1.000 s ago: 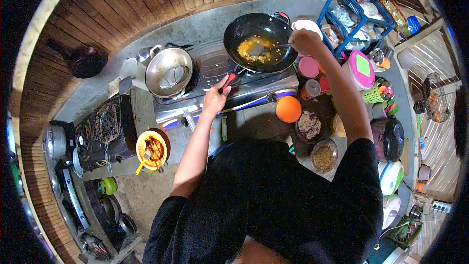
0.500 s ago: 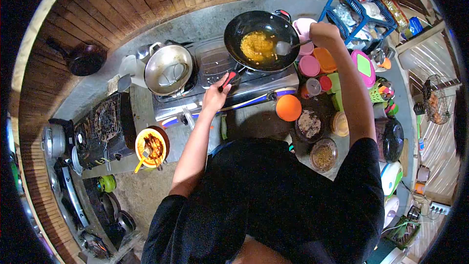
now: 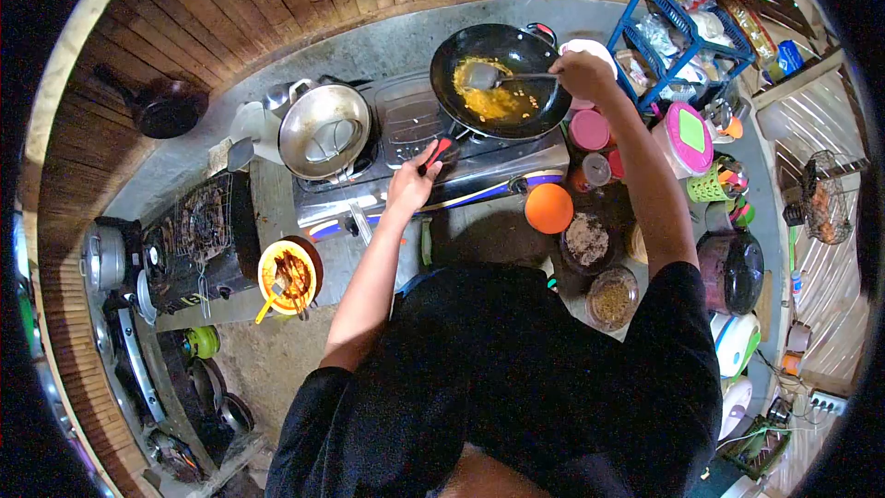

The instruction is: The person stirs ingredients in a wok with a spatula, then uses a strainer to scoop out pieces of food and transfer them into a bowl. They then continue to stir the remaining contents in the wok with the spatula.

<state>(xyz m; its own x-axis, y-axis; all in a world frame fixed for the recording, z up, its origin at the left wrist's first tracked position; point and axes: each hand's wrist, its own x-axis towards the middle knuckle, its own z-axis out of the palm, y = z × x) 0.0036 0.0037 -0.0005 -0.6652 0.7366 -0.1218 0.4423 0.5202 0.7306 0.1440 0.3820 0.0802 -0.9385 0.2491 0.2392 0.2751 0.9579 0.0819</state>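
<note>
My left hand [image 3: 414,184] is closed round the red and black handle of a black wok [image 3: 533,51], which sits on the right side of the stove. My right hand [image 3: 584,76], over the wok's right rim, grips a spatula [image 3: 481,76]. The spatula's head lies in the left part of the wok, on yellow-orange food [image 3: 493,107] with oil and small bits. Left of the wok, a silver pan [image 3: 302,134] with clear liquid or a shiny bottom stands on the stove [image 3: 410,124].
A charcoal-style grill [image 3: 205,231] and a yellow bowl [image 3: 277,263] with dark sauce are at the left. Pink-lidded tubs [image 3: 589,130], an orange bowl [image 3: 548,209] and spice bowls [image 3: 612,299] stand right of the stove. A blue rack [image 3: 684,63] is at the back right.
My right hand has moved left, and the spatula's head has gone from the wok's right side to its left, onto the food. My left hand still holds the handle. The view has shifted slightly.
</note>
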